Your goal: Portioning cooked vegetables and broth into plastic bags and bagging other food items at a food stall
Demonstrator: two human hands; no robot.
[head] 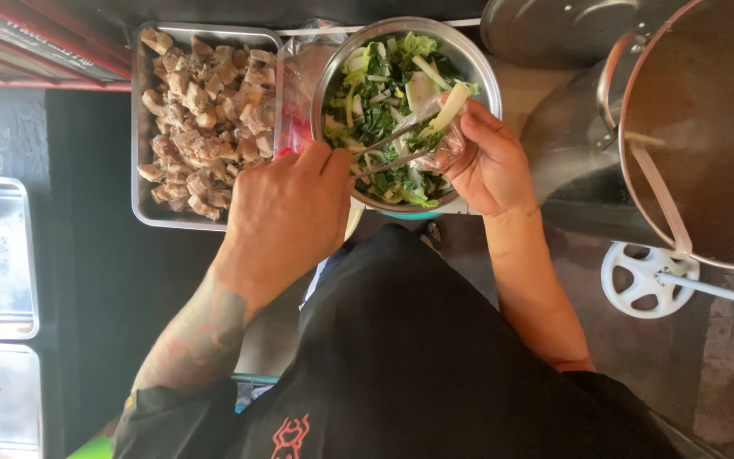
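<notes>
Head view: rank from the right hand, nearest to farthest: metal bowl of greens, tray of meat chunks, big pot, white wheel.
From the right hand:
1. Metal bowl of greens, directly under the hand.
2. Big pot, off to the image right.
3. White wheel, lower right on the floor; close to the pot in distance, hard to separate.
4. Tray of meat chunks, far image left, beyond the bowl.

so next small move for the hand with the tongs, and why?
Probably close the metal tongs on greens in the round steel bowl and lift toward the clear plastic bag: left hand has the tips in the greens, right hand holds the bag over the bowl.
</notes>
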